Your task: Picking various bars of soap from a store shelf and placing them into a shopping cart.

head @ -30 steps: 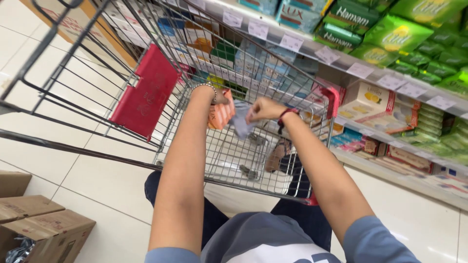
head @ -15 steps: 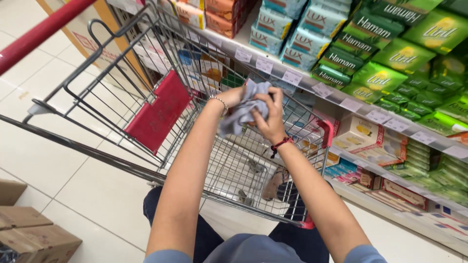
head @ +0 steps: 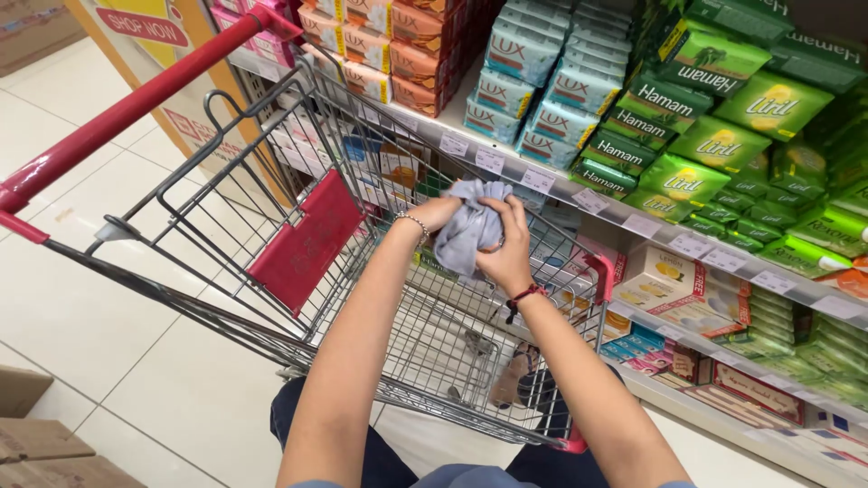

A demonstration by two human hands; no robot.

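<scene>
Both hands, left [head: 440, 215] and right [head: 508, 255], close around a bunched grey cloth [head: 467, 230] above the cart [head: 271, 194]. A loose grip could drop it through the cart's wire base.

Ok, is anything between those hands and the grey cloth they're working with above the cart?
Nothing visible. The left hand and the right hand both grip the bunched grey cloth directly, skin on fabric, above the wire basket of the shopping cart. The cart's wire stands below and around the cloth, not between it and either hand.
</scene>
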